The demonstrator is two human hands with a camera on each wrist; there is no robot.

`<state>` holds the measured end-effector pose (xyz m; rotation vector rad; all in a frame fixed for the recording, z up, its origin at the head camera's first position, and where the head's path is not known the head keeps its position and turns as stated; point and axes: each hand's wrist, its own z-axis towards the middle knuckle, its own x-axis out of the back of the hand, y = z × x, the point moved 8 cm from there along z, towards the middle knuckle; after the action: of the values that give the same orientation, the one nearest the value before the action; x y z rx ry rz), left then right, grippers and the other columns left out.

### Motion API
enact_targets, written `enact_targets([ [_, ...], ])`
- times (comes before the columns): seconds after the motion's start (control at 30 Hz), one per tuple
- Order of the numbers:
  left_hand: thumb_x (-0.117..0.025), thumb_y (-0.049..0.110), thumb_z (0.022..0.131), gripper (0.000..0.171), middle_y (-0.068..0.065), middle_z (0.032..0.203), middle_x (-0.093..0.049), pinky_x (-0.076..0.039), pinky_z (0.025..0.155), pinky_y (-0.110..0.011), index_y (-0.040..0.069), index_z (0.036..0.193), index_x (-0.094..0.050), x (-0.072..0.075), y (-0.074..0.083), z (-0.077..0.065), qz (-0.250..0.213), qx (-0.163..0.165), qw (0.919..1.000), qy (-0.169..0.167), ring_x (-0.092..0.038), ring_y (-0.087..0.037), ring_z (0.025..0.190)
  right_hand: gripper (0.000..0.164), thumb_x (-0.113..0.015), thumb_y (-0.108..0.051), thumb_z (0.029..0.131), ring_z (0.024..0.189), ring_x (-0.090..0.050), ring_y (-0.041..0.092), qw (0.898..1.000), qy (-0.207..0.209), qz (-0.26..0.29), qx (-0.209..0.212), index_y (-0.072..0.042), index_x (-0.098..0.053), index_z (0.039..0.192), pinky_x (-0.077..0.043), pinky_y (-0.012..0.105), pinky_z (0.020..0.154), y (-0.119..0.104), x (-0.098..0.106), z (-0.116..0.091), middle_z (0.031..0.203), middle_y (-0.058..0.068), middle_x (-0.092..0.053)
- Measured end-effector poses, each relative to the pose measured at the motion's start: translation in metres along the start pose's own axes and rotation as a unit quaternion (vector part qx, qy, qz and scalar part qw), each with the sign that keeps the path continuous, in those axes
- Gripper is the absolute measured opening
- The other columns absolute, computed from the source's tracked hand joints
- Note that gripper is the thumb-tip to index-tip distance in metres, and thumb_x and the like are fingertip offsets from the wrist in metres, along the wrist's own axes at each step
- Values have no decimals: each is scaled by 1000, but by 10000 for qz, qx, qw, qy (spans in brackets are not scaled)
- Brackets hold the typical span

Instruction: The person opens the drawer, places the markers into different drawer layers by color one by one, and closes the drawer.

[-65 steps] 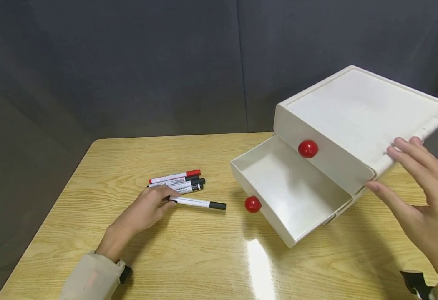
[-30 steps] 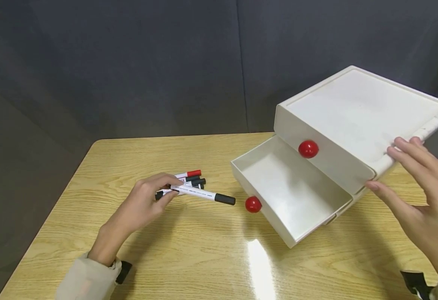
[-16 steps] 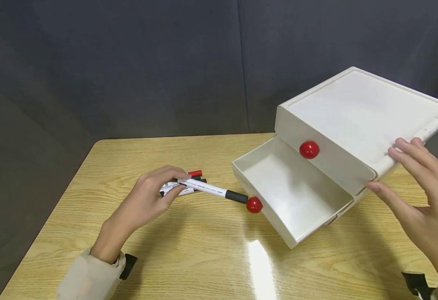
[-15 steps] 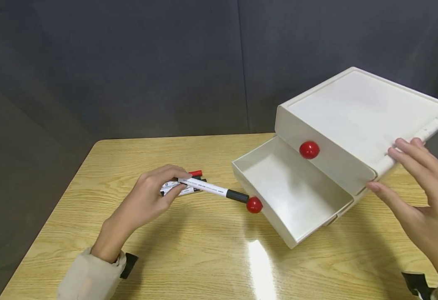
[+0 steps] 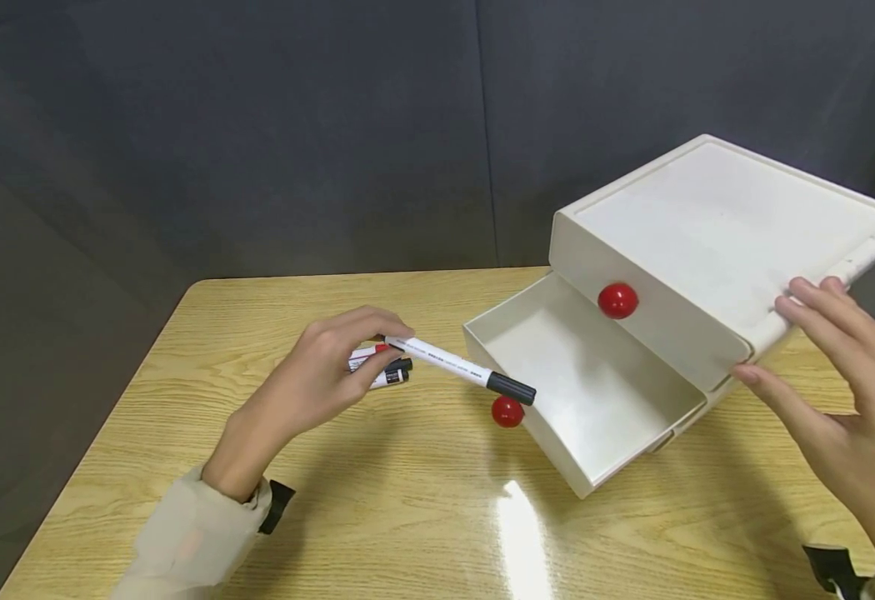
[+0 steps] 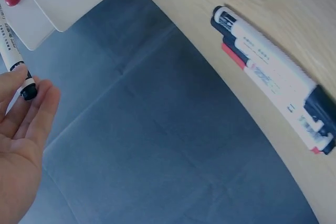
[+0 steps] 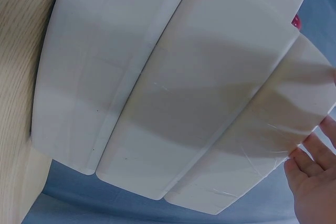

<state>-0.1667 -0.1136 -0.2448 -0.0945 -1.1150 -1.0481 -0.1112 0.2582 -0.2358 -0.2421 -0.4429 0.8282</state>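
My left hand (image 5: 310,375) pinches a white marker (image 5: 445,360) by its rear end, between thumb and fingers. Its black cap points right and overlaps the front wall of the pulled-out lower drawer (image 5: 580,367) in the head view, above the red knob (image 5: 507,412). That drawer belongs to a white drawer unit (image 5: 730,225), whose upper drawer front (image 5: 655,312) is closed. My right hand (image 5: 865,392) touches the unit's right top edge with spread fingers, its thumb near the front corner. In the right wrist view the fingertips rest along that edge (image 7: 252,192).
Several other markers (image 5: 388,377), with black and red caps, lie grouped on the wooden table (image 5: 377,500), partly hidden behind my left hand. The left wrist view shows these markers (image 6: 278,72) side by side. A dark cloth (image 5: 295,142) hangs behind the table.
My left hand has lifted the marker off the table and carried it rightward, from beside the other markers to the drawer's front. The right hand and drawer unit have hardly moved.
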Motion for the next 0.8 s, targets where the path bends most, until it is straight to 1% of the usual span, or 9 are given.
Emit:
enact_targets([
  [0.17, -76, -2, 83, 23, -4, 103, -74, -58, 71, -27, 6, 104, -73, -2, 5, 11, -79, -86, 9999, -45, -67, -12, 87, 78, -66, -60, 85, 133, -54, 17, 10000, -6, -42, -7, 14, -67, 109, -38, 32, 117, -4, 0, 2, 125, 21, -67],
  [0.37, -76, -1, 84, 23, -4, 106, -74, -58, 74, -26, 5, 106, -73, -7, 12, 25, -175, -195, 9995, -176, -68, -12, 92, 80, -64, -60, 86, 133, -53, 11, 10000, -2, -78, -62, 17, -66, 108, -38, 29, 117, -11, -1, 6, 127, 17, -67],
  [0.43, -75, -1, 84, 23, -4, 106, -74, -58, 75, -26, 5, 106, -72, -9, 14, 29, -230, -289, 9991, -215, -68, -12, 92, 80, -65, -60, 86, 133, -53, 11, 10000, 8, -48, -66, 17, -66, 108, -38, 30, 117, -10, -1, 5, 127, 17, -67],
  [0.53, -75, -1, 85, 23, -5, 106, -74, -57, 74, -24, 4, 107, -72, -13, 18, 34, -270, -410, 9984, -267, -68, -12, 91, 79, -66, -60, 85, 133, -54, 15, 10000, 29, 0, -45, 15, -67, 109, -38, 32, 117, -6, 0, 3, 126, 19, -67],
  [0.7, -74, -1, 85, 23, -5, 107, -74, -58, 80, -23, 3, 108, -71, -19, 21, 40, -240, -503, 9978, -367, -68, -13, 97, 76, -69, -58, 84, 132, -56, 23, 10000, 59, 66, 37, 13, -68, 110, -39, 35, 117, 0, 0, 0, 124, 23, -67],
  [0.8, -74, -1, 85, 24, -6, 107, -74, -58, 87, -24, 2, 109, -71, -23, 23, 44, -228, -541, 9974, -429, -69, -15, 100, 77, -68, -59, 84, 132, -56, 20, 10000, 71, 38, 18, 14, -68, 109, -39, 33, 117, -2, 0, 1, 124, 23, -67],
])
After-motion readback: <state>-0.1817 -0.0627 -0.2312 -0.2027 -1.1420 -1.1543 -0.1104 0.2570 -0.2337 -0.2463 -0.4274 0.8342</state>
